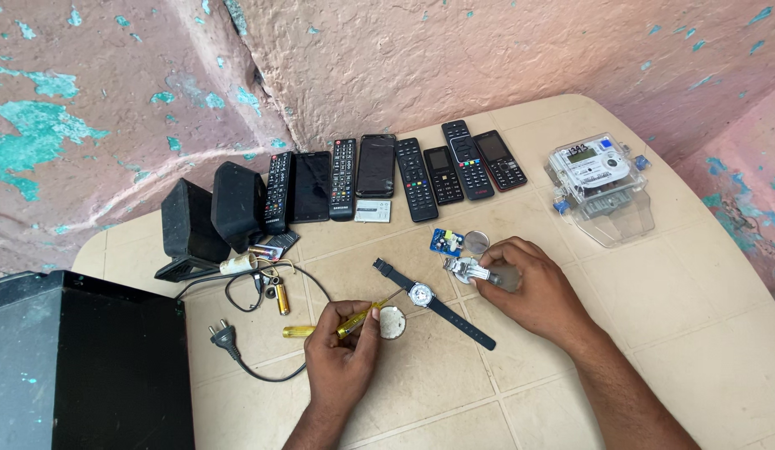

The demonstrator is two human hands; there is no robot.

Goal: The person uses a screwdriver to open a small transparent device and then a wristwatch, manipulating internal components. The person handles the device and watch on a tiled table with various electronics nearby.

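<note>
- Beside the wristwatch [422, 294], lying flat on the tiled table [696, 333], the left hand [344, 354] pinches a yellow screwdriver [347, 323], its tip towards the watch case
- Just right of the watch, the right hand [529, 287] presses its fingers around a small metal part [464, 268]
- Behind the watch, remotes and phones [379, 177] lie in a row
- Farther right of the watch sits a clear electric meter [600, 187]

Support: beige plastic table [654, 333], moulded tile pattern, set against a peeling pink wall. Back row lying flat: remotes and phones [396, 171]. Far right: clear-cased electricity meter [600, 179]. Left: two black speakers [212, 212], black cable with plug [225, 336]. Centre: wristwatch [422, 294], small blue circuit board [446, 242], round metal disc [392, 322].
</note>
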